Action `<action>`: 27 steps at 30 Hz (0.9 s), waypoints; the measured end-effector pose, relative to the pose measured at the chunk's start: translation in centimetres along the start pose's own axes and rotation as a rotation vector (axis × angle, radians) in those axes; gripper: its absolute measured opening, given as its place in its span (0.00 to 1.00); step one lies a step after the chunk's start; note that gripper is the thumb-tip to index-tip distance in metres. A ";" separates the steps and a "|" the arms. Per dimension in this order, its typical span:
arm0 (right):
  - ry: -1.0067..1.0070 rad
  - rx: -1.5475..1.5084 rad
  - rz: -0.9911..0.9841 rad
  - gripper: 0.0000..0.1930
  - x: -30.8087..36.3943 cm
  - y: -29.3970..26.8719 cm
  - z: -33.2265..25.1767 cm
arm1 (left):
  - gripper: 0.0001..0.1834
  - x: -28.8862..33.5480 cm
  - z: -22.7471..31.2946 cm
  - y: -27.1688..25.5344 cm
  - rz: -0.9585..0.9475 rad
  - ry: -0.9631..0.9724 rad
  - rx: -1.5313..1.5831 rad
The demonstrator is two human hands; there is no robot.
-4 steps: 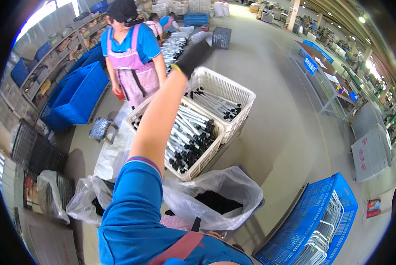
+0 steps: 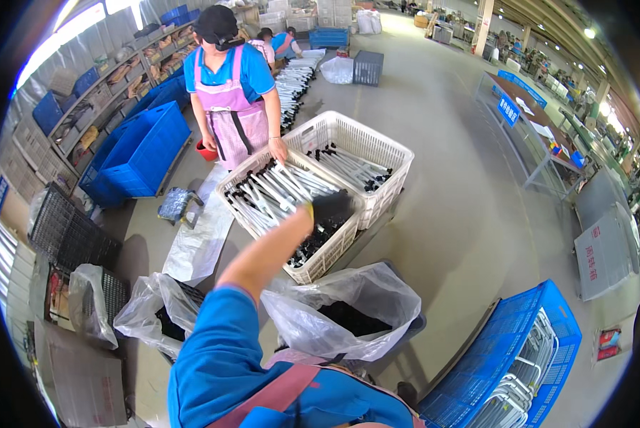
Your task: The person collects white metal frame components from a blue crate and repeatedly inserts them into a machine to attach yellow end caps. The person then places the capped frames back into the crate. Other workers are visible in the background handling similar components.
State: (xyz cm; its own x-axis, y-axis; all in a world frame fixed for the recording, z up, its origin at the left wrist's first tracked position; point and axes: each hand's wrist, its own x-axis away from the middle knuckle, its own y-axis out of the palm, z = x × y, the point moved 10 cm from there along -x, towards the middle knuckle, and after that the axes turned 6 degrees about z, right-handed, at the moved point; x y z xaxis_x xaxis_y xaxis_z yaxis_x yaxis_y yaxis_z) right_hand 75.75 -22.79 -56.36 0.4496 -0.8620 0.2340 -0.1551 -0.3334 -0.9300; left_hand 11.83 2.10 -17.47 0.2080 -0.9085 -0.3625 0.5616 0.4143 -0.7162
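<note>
The gloved hand (image 2: 332, 207) at centre frame reaches into the near white basket (image 2: 320, 265), fingers closing among white tubes (image 2: 277, 189) with black end caps; what the grip holds cannot be told. Just behind, a second basket (image 2: 377, 143). Below centre, a plastic-lined bin (image 2: 348, 314) of black parts stands within reach.

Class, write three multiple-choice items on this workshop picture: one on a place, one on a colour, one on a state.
1. Where does the gloved hand reach?
A. white crate of tubes
B. blue crate
C. floor

2. What colour is the co-worker's apron?
A. green
B. pink
C. black

3. How is the nearest plastic bag?
A. tied shut
B. open
C. folded flat

Key: 1 A, the hand is over the white crate of tubes. 2 B, the apron is pink. 3 B, the plastic bag gapes over dark contents.
</note>
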 end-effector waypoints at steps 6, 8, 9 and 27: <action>-0.249 -0.157 0.256 0.07 0.9 -6.4 2.0 | 0.20 39.7 -5.5 18.4 -0.513 -0.421 -0.088; -0.308 -0.019 0.138 0.08 0.9 -1.3 2.6 | 0.21 52.3 -6.4 19.7 -0.657 -0.597 -0.081; -0.343 0.054 0.016 0.10 0.7 2.1 2.7 | 0.21 57.9 -6.9 19.6 -0.709 -0.682 -0.083; -0.668 -0.008 -0.350 0.34 -21.2 -11.1 -44.2 | 0.12 85.2 -1.8 10.6 -0.322 -0.946 -0.114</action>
State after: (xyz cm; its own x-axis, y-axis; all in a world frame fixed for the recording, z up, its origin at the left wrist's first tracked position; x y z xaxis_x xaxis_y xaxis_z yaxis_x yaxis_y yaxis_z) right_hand 29.09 -17.66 -38.46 0.9113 -0.2912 0.2910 0.0894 -0.5501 -0.8303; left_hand 34.04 -70.75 -57.05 0.6382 -0.6278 0.4456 0.6335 0.0994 -0.7673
